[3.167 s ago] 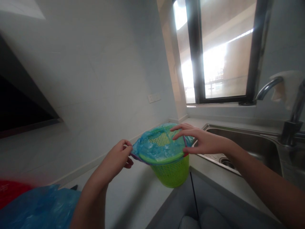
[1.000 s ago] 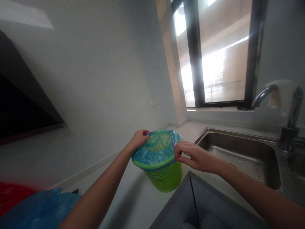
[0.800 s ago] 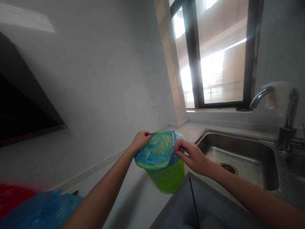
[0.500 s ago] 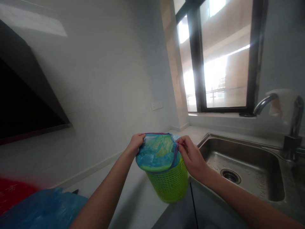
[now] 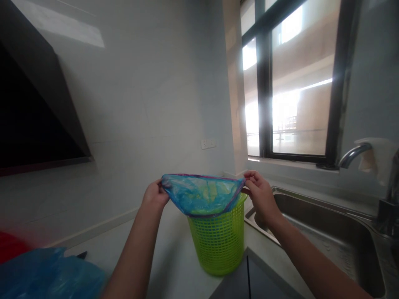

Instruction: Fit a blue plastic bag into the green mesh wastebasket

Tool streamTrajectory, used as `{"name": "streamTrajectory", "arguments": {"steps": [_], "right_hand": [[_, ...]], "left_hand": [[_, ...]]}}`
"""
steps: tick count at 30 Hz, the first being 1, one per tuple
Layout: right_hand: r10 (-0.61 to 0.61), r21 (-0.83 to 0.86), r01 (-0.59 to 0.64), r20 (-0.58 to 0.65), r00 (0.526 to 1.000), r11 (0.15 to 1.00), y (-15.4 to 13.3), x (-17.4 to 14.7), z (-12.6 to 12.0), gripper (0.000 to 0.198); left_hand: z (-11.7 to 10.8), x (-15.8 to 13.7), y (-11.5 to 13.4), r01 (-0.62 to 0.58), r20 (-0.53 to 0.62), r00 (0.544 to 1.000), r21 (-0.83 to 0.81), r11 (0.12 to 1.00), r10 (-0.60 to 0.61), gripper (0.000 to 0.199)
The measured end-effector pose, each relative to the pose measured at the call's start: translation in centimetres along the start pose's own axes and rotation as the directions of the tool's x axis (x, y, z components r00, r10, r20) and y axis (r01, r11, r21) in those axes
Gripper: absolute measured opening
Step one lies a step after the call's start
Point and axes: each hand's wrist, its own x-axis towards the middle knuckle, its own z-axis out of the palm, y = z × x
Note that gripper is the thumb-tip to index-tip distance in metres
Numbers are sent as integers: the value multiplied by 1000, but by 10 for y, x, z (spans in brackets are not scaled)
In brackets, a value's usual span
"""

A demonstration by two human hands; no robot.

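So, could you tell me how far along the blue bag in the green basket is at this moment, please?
Done: the blue bag sits partly inside the green basket, which stands on the counter. In hand: the left hand and right hand each pinch one side of the bag's mouth, stretched taut above the rim. Left: the mouth is not folded over the rim anywhere visible.

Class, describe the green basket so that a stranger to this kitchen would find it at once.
Start at the steel sink under the window. Left of it, on the counter's edge, stands a lime-green mesh basket. It alone has a blue bag stretched over its rim.
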Motion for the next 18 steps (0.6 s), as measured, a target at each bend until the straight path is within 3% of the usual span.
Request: {"name": "streamTrajectory", "arguments": {"steps": [5, 9, 12, 15, 18], "right_hand": [[137, 144, -151, 100, 985, 978, -4, 0, -2, 19], [273, 195, -316, 218, 937, 928, -9, -7, -2, 22], [314, 259, -374, 243, 918, 891, -12, -11, -3, 29], [312, 252, -360, 211, 926, 898, -8, -14, -2, 34], [135, 168, -153, 117, 984, 974, 7, -16, 6, 35]], "left_hand": [[-14, -36, 24, 7, 52, 999, -201, 980, 3, 28], [-12, -72, 32, -21, 118, 992, -217, 976, 48, 35], [-8, -87, 35, -93, 140, 981, -245, 965, 130, 34], [-10, -88, 38, -179, 57, 976, -339, 924, 210, 30], [-15, -81, 41, -307, -147, 952, -453, 837, 269, 25]]}}
